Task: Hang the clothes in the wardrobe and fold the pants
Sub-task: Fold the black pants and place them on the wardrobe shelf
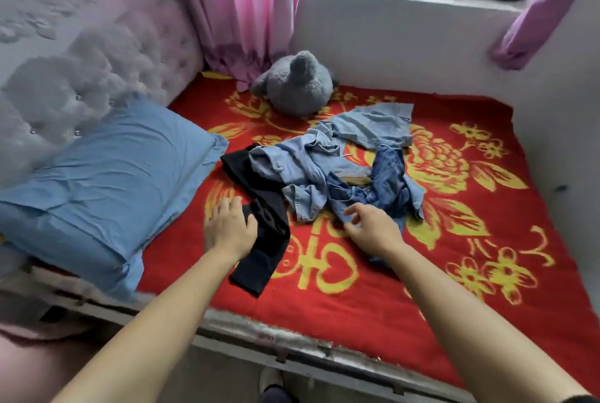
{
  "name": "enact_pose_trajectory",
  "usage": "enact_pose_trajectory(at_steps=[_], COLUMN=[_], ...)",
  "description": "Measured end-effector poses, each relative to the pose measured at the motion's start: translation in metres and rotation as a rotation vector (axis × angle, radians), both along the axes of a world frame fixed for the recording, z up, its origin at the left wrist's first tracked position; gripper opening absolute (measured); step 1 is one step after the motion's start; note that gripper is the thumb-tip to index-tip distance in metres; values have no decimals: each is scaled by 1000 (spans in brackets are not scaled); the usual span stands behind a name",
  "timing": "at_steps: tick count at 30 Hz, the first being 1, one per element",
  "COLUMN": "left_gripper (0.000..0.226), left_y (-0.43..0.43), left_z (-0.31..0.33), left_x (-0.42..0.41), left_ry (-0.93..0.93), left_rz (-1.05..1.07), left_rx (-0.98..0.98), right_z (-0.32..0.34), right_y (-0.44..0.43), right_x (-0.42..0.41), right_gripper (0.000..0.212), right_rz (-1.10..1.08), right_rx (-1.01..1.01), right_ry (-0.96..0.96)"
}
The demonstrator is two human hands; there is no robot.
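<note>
A heap of clothes lies in the middle of the bed. A black garment (259,208) stretches along the heap's left side toward me. Crumpled light blue denim (308,159) fills the centre, and another light denim piece (376,125) lies behind it. Dark blue jeans (386,182) are bunched on the right. My left hand (229,224) rests flat on the blanket, fingers spread, with its thumb against the black garment's edge. My right hand (373,229) hovers over the near edge of the dark jeans, fingers curled and apart, gripping nothing that I can see.
The bed is covered by a red blanket with yellow flowers (454,256). A blue pillow (107,182) lies at the left by the padded headboard (81,71). A grey plush toy (295,84) sits at the back under pink curtains (240,6). The bed's metal front edge (292,344) runs below my arms.
</note>
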State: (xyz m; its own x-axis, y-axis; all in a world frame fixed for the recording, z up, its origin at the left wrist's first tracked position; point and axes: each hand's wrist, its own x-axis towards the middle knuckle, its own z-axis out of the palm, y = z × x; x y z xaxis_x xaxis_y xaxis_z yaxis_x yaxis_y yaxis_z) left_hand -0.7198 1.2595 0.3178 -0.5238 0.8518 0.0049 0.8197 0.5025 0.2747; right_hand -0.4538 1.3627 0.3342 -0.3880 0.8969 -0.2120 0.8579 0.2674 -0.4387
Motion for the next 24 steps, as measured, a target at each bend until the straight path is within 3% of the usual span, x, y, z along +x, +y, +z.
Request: enact_pose_trajectory(at_steps=[4,8,15,19,22,24], left_gripper=[52,54,52,57,78,83], left_y=[60,88,106,127,154,170], left_z=[-42,-98,-248,-332,-376,-397], left_x=[-24,-46,-73,-96,-116,-125], left_ry=[-51,-164,-255,-448,-772,-874], left_rz=[-104,-81,46,330,663,759], left_rx=[-108,-231,-370,-284,-166,-102], right_z=[-35,-95,-257,-350,-398,-417], right_y=[45,69,122,138,140,139], right_x=[-16,-43,-115,-161,-190,-202], right_gripper=[27,33,49,63,77,83], right_rz=[-120,-122,-106,-169,-301,-323], right_rx=[-77,-177,-360,-471,-550,-532], right_ry=[-32,-74,6,63,190,253])
